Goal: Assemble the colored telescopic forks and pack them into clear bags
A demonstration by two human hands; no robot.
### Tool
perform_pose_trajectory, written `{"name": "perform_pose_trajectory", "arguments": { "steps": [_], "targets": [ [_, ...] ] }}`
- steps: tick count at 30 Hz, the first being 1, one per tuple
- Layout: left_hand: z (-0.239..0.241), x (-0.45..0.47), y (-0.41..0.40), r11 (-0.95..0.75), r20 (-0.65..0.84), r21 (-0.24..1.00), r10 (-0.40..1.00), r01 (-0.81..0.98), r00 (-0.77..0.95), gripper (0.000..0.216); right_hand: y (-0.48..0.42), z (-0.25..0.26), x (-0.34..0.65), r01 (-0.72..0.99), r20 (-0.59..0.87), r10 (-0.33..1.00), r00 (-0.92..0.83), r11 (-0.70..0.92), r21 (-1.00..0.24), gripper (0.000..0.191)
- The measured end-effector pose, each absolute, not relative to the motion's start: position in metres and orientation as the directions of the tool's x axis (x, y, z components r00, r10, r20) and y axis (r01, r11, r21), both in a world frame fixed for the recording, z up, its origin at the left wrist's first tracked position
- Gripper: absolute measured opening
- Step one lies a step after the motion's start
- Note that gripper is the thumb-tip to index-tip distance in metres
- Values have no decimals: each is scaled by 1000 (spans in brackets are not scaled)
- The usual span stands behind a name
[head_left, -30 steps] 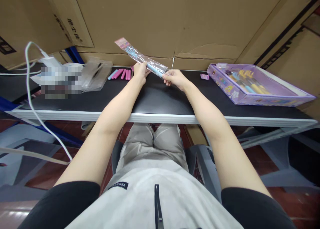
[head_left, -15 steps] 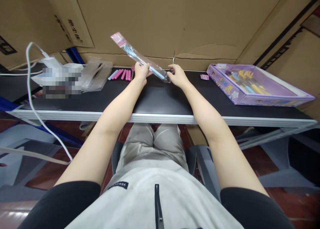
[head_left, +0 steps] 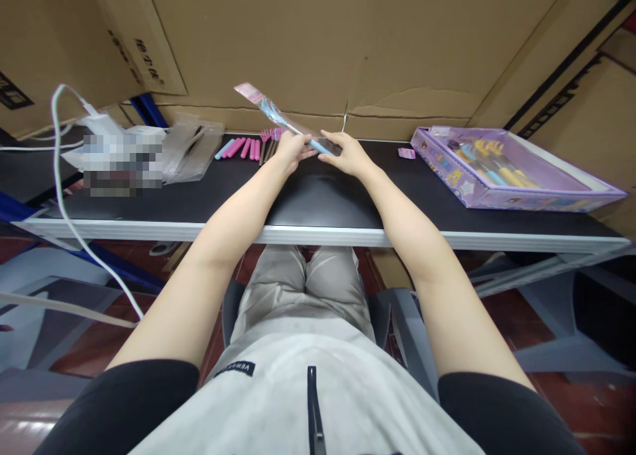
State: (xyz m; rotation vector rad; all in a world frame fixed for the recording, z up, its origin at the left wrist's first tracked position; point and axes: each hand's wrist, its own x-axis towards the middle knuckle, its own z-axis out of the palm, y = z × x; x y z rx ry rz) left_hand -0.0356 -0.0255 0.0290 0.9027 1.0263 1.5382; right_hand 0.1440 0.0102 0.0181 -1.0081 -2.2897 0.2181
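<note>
A long clear plastic sleeve (head_left: 277, 116) with a pinkish top end slants up to the left above the black table. Inside it lies a light-blue item with a straight handle; its curved upper end is too small to name. My left hand (head_left: 292, 151) is closed on the sleeve around its middle. At the lower right end, my right hand (head_left: 354, 155) has its thumb and fingers about the sleeve, beside the blue handle. Just left of my left hand lie pink fork-shaped pieces (head_left: 265, 137) with brown stems, partly hidden by that hand.
Pink handle-like sticks (head_left: 238, 147) and a light-blue one (head_left: 224, 149) lie to the left, beside empty clear bags (head_left: 191, 147). On the right stand a small pink packet (head_left: 406, 153) and an open purple box (head_left: 497, 197) with yellow and blue items. Cardboard (head_left: 397, 51) walls the back.
The sleeve has come down and slightly right. My left hand has shifted right, uncovering more pink fork-shaped pieces, and my right hand's fingers have moved further round the lower end.
</note>
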Motion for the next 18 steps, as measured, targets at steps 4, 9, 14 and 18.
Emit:
{"name": "perform_pose_trajectory", "arguments": {
  "steps": [4,9,14,18],
  "targets": [
    [31,-29,-34,-73,38,949,992,-307,-118,32,9,17,144,618,454,730,-511,679,-396,88],
    [32,-25,-38,-79,49,962,992,-261,-120,25,-1,19,142,566,452,711,-540,703,-430,81],
    [31,-27,-37,-68,35,975,987,-211,-156,22,-6,23,141,616,463,723,-513,686,-388,68],
    [30,-28,-34,-74,39,973,986,-217,-161,19,-2,22,141,619,495,692,-525,710,-336,59]
  ]
}}
